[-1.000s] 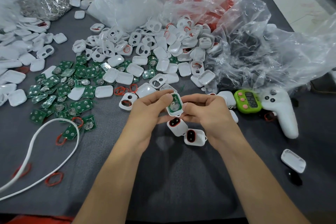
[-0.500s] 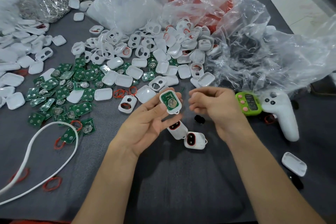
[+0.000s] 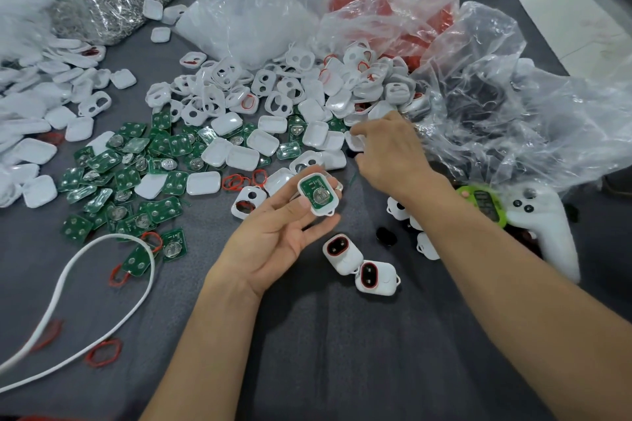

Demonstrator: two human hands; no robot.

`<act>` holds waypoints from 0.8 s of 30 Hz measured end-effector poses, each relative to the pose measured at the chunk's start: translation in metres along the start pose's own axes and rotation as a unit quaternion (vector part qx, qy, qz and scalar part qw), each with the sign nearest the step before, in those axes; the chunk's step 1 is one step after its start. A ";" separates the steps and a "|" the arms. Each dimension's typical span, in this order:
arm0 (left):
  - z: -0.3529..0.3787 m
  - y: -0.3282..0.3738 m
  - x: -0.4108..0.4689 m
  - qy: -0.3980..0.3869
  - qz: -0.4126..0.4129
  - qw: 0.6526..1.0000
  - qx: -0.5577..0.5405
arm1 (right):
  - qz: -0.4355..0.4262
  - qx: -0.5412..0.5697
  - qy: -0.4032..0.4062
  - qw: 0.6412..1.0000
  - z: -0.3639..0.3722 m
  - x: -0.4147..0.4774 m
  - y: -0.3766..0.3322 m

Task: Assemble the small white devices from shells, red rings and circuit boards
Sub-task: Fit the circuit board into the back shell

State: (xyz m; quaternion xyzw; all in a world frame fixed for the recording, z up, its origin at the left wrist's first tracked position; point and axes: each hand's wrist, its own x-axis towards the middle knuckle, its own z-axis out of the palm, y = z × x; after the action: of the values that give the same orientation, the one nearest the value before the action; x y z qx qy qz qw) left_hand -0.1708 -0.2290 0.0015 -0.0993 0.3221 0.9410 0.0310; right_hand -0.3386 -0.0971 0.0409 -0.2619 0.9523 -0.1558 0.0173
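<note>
Left hand (image 3: pixel 280 239) is lying palm up, thumb and fingertips pinching a half-built device (image 3: pixel 316 194) just above the tabletop (image 3: pixel 342 352). Left grip is clamping on it. Its white shell is lying open, green circuit board and coin cell facing up. Right hand (image 3: pixel 386 150) is sitting at the edge of the shell pile (image 3: pixel 263 142), fingers curled down; can't tell if that grip is holding anything. Two closed devices (image 3: pixel 376 278) with red rings are lying beside the left hand.
</note>
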 end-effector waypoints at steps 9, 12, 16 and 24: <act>-0.001 0.004 -0.002 0.015 0.005 1.000 0.013 | 0.116 0.570 -0.041 0.813 -0.024 -0.029 -0.005; 0.004 0.002 -0.002 0.017 0.002 1.000 0.023 | 0.103 0.717 -0.152 0.672 -0.024 -0.060 0.001; 0.011 -0.001 -0.003 0.013 -0.006 1.000 0.024 | 0.128 0.767 -0.164 0.607 -0.015 -0.088 0.006; 0.024 -0.005 -0.005 0.004 -0.014 0.999 0.041 | 0.229 0.833 -0.159 0.478 -0.001 -0.103 0.006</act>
State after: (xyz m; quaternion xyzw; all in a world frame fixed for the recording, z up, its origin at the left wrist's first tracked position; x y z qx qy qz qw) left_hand -0.1688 -0.2099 0.0182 -0.1060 0.3594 0.9260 0.0473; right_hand -0.2525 -0.0400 0.0355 0.0823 0.3823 -0.8224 0.4132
